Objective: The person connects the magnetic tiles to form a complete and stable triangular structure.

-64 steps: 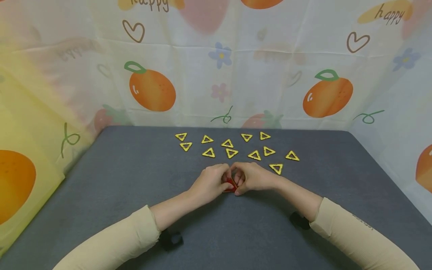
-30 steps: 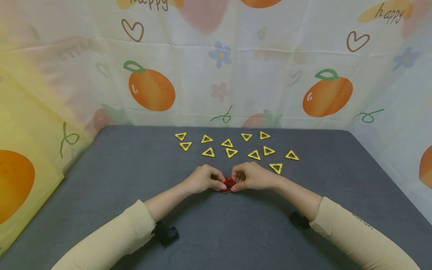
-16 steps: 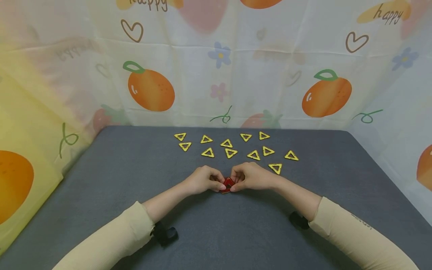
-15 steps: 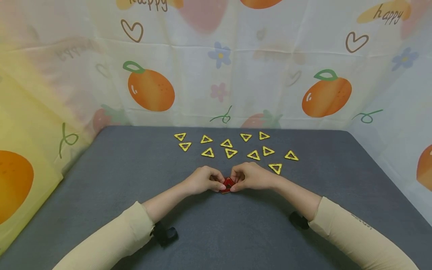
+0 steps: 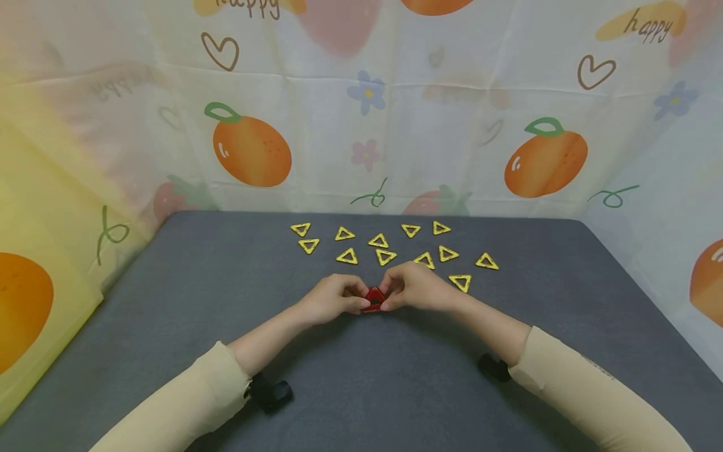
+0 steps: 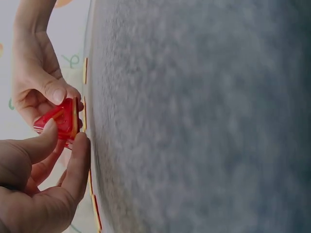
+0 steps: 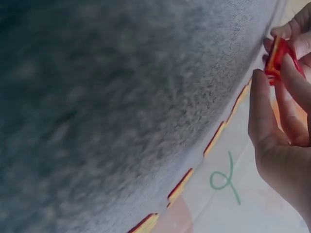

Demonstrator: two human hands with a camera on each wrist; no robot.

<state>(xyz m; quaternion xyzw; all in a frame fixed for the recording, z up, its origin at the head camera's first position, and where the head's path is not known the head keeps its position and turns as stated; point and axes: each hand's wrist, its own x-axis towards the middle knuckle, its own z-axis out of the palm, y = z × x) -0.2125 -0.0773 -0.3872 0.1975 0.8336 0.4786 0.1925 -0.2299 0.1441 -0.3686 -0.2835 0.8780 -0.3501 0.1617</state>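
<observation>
Both hands meet at a small red triangular piece point(image 5: 375, 295) in the middle of the table. It looks like several triangular tiles joined into a pyramid-like shape, with yellow along its edges. My left hand point(image 5: 329, 300) pinches its left side between thumb and fingers. From the right, my right hand point(image 5: 420, 290) pinches the opposite side, thumb toward me. In the left wrist view the red piece point(image 6: 65, 119) shows an open centre and hides part of the fingers behind it. The right wrist view catches the red piece point(image 7: 278, 58) between both hands' fingertips.
Several yellow hollow triangle tiles point(image 5: 385, 257) lie scattered on the dark grey table point(image 5: 361, 389) beyond the hands. One tile point(image 5: 460, 282) sits near the right wrist. A printed curtain point(image 5: 418, 144) hangs behind the table's far edge.
At first the hands were closer together and covered most of the red piece. The left fingers then shifted left. Since half a second ago, both hands have moved slightly away from me with it.
</observation>
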